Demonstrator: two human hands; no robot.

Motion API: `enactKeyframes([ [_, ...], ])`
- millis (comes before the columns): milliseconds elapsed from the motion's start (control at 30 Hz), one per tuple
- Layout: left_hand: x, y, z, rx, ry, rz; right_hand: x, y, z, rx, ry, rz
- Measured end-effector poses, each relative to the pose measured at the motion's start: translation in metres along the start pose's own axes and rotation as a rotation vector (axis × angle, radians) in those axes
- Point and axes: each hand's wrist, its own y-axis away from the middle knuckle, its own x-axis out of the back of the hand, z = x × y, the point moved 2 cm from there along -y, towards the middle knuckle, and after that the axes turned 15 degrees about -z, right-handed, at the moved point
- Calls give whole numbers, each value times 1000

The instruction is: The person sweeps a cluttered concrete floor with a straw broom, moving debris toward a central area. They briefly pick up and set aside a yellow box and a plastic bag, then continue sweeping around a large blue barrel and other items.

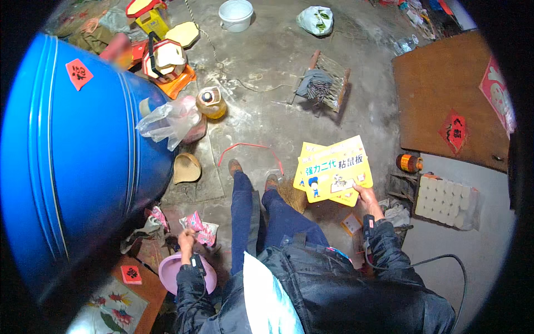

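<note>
My right hand [366,197] grips a fanned stack of yellow printed cards [338,172] by the lower right corner. They bear writing and small cartoon pictures. My left hand [186,243] is closed at the edge of pink-and-white plastic packets [205,232], held out low on the left. Under that wrist sits a pink plastic basin [167,273], partly covered by my sleeve. Another pink packet [158,218] lies just left of the hand, beside the drum.
A large blue plastic drum [91,154] fills the left side. Ahead are a bottle of yellow liquid [212,103], a gourd scoop [186,168], a low woven stool [329,79] and a white bucket [236,18]. A wooden cabinet [425,92] stands right. A red strip [246,144] lies near my feet.
</note>
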Motion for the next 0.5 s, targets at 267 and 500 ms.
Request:
enactKeyframes([
  [267, -29, 47, -53, -53, 121, -29, -24, -35, -23, 70, 137, -28],
  [500, -46, 75, -56, -165, 121, 19, -80, -55, 0, 56, 297, -236],
])
